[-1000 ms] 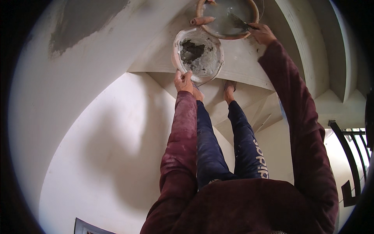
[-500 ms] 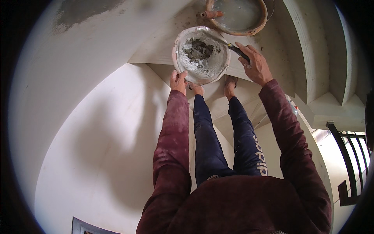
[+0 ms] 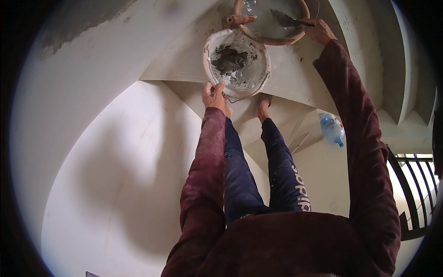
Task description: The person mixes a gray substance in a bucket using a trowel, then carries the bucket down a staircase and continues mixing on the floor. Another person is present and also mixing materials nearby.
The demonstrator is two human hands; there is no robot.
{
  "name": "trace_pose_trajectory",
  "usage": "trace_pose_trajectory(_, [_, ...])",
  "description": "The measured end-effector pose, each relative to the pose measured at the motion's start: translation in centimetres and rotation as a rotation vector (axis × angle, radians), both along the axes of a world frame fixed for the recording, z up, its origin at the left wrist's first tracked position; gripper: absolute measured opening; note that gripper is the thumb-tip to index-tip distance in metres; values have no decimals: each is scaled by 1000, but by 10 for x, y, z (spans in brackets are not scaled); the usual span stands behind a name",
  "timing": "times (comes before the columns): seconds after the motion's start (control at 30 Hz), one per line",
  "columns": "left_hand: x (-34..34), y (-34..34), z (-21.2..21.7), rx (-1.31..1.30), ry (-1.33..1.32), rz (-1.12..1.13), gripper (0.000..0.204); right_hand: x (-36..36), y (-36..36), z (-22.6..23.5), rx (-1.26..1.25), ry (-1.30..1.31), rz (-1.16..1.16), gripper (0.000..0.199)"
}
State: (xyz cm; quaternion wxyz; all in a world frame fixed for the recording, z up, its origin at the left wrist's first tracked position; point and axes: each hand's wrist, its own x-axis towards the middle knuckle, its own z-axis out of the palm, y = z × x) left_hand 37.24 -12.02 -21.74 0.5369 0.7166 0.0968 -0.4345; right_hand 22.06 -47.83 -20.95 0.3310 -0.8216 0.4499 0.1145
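Work looks partway along, as we judge it: paste (image 3: pixel 228 60) lies ready in the bucket (image 3: pixel 208 67), and a grey patch (image 3: pixel 78 27) with a ragged edge marks the wall at the upper left, though we cannot tell whether both are the same material. A fair lump sits unused, so that much seems left. We hold the trowel (image 3: pixel 282 18) by its handle, the fingers of our right hand (image 3: pixel 320 32) closed round it, with the blade at the basin (image 3: pixel 277 42) rather than in the paste; whether it touches the cloudy water, we cannot make out. Our left hand (image 3: pixel 213 95) grips the near left rim of the bucket, which stands out in front of our feet at the edge of the pale step, its open mouth toward us. The paste looks dark, rough and lumpy, gathered left of the middle in a broken mound, while paler, thinner smears coat the inside around it. The bucket's rim is crusted off-white, and a thin wire handle hangs below its near edge. The basin, orange-brown at the rim, sits just beyond, with a reddish cylinder (image 3: pixel 241 19) lying over its left side.
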Motion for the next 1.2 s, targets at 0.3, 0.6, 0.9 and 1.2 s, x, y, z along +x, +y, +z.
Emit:
trace_pose_trajectory(0.3, [25, 4, -23, 20, -103, -135, 23, -27, 19, 54, 641, -154, 122, 38])
trace_pose_trajectory(0.6, [19, 19, -37, 76, -215, -343, 28, -23, 100, 85, 114, -350, 79, 33])
trace_pose_trajectory(0.9, [15, 3, -29, -105, -61, -57, 29, -40, 43, -29, -144, -170, -65, 32])
trace_pose_trajectory(1.2, [29, 13, -47, -17, -171, -161, 26, -56, 12, 27, 780, -291, -130, 33])
